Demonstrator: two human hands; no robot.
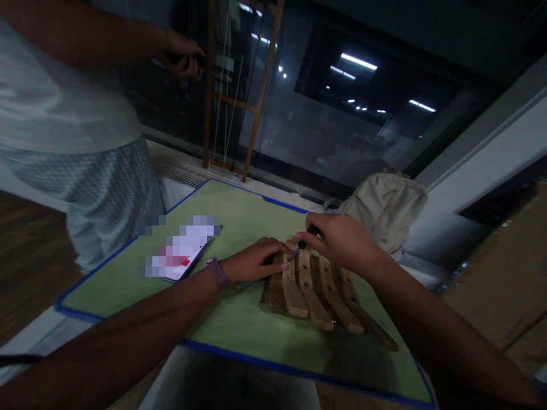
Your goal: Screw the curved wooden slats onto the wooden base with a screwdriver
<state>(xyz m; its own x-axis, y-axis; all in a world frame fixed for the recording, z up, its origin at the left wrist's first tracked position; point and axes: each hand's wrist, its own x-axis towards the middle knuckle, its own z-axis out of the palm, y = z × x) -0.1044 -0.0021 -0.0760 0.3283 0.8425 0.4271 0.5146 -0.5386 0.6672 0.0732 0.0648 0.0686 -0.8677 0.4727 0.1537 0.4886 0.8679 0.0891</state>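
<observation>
A fan of several curved wooden slats [318,293] lies on a green mat [239,319] with a blue edge. My left hand [255,261] presses on the left end of the slats, fingers curled and laid flat over them. My right hand [337,238] is closed in a pinch round a small dark-handled tool [299,249], a screwdriver by its look, whose tip touches the top of the slats where they join. A purple band [217,272] is on my left wrist.
A booklet or card [182,253] lies on the mat to the left. Another person [72,131] stands at the left, a hand [182,54] near a wooden frame [239,91]. A beige backpack [384,210] sits behind the mat.
</observation>
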